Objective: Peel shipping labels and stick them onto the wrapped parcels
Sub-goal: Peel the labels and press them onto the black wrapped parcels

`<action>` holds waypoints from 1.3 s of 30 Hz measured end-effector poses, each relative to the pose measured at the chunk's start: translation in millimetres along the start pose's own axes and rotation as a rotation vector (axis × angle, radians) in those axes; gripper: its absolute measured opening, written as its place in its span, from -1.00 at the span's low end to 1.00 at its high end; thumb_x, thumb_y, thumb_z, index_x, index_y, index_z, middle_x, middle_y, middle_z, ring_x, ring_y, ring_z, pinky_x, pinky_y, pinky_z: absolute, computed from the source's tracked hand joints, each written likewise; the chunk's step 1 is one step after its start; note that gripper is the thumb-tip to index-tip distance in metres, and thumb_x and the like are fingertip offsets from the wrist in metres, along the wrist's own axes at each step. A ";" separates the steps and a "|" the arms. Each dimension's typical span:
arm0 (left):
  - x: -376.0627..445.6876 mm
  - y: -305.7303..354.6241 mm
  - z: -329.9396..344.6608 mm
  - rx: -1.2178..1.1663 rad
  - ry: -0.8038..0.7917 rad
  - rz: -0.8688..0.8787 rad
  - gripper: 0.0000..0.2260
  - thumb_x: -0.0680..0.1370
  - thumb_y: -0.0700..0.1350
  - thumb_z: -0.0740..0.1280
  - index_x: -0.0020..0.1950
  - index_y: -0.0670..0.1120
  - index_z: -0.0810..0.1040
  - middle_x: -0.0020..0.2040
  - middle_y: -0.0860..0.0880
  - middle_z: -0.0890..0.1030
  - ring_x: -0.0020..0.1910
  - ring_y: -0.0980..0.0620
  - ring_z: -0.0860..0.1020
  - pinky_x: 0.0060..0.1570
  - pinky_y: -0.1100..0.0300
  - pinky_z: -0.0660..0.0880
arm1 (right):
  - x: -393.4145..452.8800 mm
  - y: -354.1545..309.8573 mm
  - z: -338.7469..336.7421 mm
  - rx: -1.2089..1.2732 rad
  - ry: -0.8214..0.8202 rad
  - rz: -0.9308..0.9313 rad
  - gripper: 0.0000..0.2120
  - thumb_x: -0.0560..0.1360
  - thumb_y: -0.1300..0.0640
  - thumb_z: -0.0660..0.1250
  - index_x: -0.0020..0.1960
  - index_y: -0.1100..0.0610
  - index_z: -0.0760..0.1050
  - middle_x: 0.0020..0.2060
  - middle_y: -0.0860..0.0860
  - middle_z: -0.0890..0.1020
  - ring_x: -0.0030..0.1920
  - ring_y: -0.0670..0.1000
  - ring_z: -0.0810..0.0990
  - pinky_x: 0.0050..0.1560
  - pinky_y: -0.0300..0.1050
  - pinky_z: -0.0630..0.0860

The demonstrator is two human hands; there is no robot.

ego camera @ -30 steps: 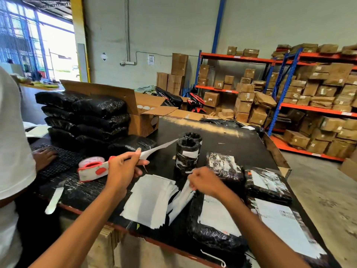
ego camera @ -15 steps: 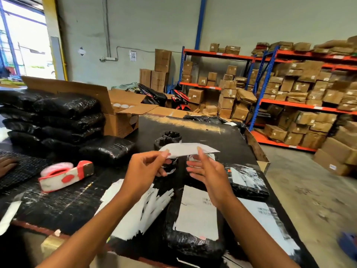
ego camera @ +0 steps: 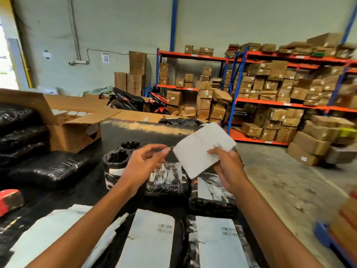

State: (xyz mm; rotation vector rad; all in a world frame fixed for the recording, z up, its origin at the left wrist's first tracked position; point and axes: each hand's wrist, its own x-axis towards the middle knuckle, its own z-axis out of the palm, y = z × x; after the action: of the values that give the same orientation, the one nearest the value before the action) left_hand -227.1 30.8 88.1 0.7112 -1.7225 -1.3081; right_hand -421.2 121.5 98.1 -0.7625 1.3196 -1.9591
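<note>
In right hand point(ego camera: 228, 167): label point(ego camera: 202, 149)

label in the right hand point(ego camera: 229, 167): the sheet point(ego camera: 202, 149) shows only a blank side; any print cannot be seen
left hand point(ego camera: 144, 165): fingertips smeared by motion, contact with the sheet cannot be told
barcodes on the near parcels point(ego camera: 154, 240): blurred, unreadable
red tape holder point(ego camera: 8, 200): cut by the edge at 9 o'clock
boxes point(ego camera: 328, 144) at 3 o'clock: smeared
blue thing point(ego camera: 326, 236) at 4 o'clock: unclear
</note>
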 end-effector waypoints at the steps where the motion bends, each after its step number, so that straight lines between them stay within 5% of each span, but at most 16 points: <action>1: 7.6 -1.1 4.3 0.032 0.043 -0.010 -0.73 0.50 0.07 0.36 0.14 0.01 0.61 -0.13 0.00 0.66 -0.20 0.12 0.60 -0.17 0.27 0.44 | 8.4 0.7 -5.8 -0.080 -0.085 0.047 -0.80 0.49 0.36 0.26 0.00 0.12 0.53 0.01 0.05 0.66 0.06 0.09 0.59 0.07 0.06 0.53; 5: 31.1 -10.7 20.7 0.130 -0.081 -0.163 -0.71 0.46 0.07 0.43 0.09 -0.07 0.63 -0.04 -0.03 0.70 -0.12 0.09 0.65 -0.18 0.29 0.51 | 34.7 17.5 -7.1 -0.339 -0.385 0.214 -0.78 0.48 0.37 0.25 0.03 0.16 0.57 0.09 0.13 0.68 0.15 0.17 0.61 0.28 0.16 0.47; 7: 39.6 -22.8 22.6 0.155 -0.057 -0.172 -0.81 0.43 -0.06 0.49 -0.07 -0.16 0.67 -0.19 -0.15 0.72 -0.25 -0.02 0.65 -0.25 0.21 0.53 | 47.3 28.4 -5.0 -0.410 -0.436 0.250 -0.78 0.47 0.37 0.26 0.01 0.16 0.59 0.08 0.12 0.69 0.15 0.17 0.62 0.27 0.11 0.48; 10: 54.6 -42.6 22.4 0.191 0.055 -0.169 -0.89 0.40 -0.17 0.52 -0.25 -0.14 0.61 -0.48 -0.01 0.62 -0.47 0.07 0.56 -0.43 0.29 0.45 | 71.0 43.0 -7.1 -0.543 -0.512 0.331 -0.78 0.45 0.38 0.31 0.04 0.18 0.57 0.08 0.14 0.68 0.12 0.17 0.63 0.11 0.01 0.51; 12: 63.2 -55.3 21.3 0.211 0.098 -0.188 -0.87 0.39 -0.20 0.53 -0.27 -0.13 0.59 -0.48 0.00 0.58 -0.50 0.09 0.54 -0.48 0.31 0.45 | 84.7 53.0 -6.9 -0.506 -0.483 0.398 -0.70 0.42 0.42 0.35 0.12 0.21 0.51 0.08 0.13 0.68 0.08 0.13 0.66 0.11 -0.01 0.57; 16: 80.9 -86.4 18.8 0.245 0.146 -0.263 -0.86 0.39 -0.22 0.52 -0.25 -0.16 0.57 -0.31 -0.15 0.63 -0.33 -0.06 0.59 -0.28 0.13 0.52 | 106.8 71.1 0.3 -0.587 -0.338 0.367 -0.59 0.38 0.44 0.41 0.19 0.27 0.44 0.05 0.17 0.67 -0.01 0.11 0.68 0.06 -0.01 0.62; 22: 110.5 -112.3 19.6 0.392 0.152 -0.379 -0.82 0.40 -0.21 0.51 -0.08 -0.27 0.63 -0.19 -0.11 0.61 -0.24 -0.04 0.55 -0.26 0.22 0.45 | 133.9 105.2 13.8 -0.697 -0.195 0.346 -0.47 0.36 0.43 0.43 0.25 0.18 0.37 0.01 0.17 0.63 -0.07 0.08 0.65 -0.01 -0.03 0.63; 29: 128.9 -123.9 16.1 0.512 0.119 -0.410 -0.85 0.38 -0.20 0.51 -0.26 -0.12 0.54 -0.10 -0.13 0.59 -0.20 -0.04 0.51 -0.27 0.23 0.39 | 149.7 128.0 26.1 -0.815 -0.159 0.330 -0.49 0.29 0.39 0.47 0.19 0.19 0.43 -0.04 0.17 0.60 -0.16 0.12 0.62 -0.07 0.05 0.61; 34: 130.5 -127.8 13.9 0.542 0.088 -0.389 -0.83 0.41 -0.18 0.51 -0.13 -0.14 0.53 -0.10 -0.11 0.54 -0.18 -0.05 0.50 -0.26 0.24 0.37 | 152.0 126.2 31.2 -0.867 -0.166 0.331 -0.45 0.33 0.38 0.46 0.27 0.16 0.39 -0.02 0.13 0.54 -0.24 0.05 0.54 -0.33 -0.13 0.48; 39: 129.6 -131.2 13.0 0.463 0.108 -0.343 -0.84 0.42 -0.20 0.51 -0.08 -0.18 0.58 -0.09 -0.15 0.59 -0.19 -0.10 0.54 -0.25 0.19 0.45 | 154.0 125.0 25.9 -0.855 -0.141 0.281 -0.48 0.37 0.34 0.46 0.27 0.15 0.39 0.01 0.14 0.59 -0.21 0.04 0.57 -0.35 -0.20 0.45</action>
State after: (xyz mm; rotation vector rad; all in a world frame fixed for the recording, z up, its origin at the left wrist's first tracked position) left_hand -307.9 -108.9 -2.3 1.3671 -1.8891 -1.0659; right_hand -473.3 -48.1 5.8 -0.9987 2.0566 -1.0565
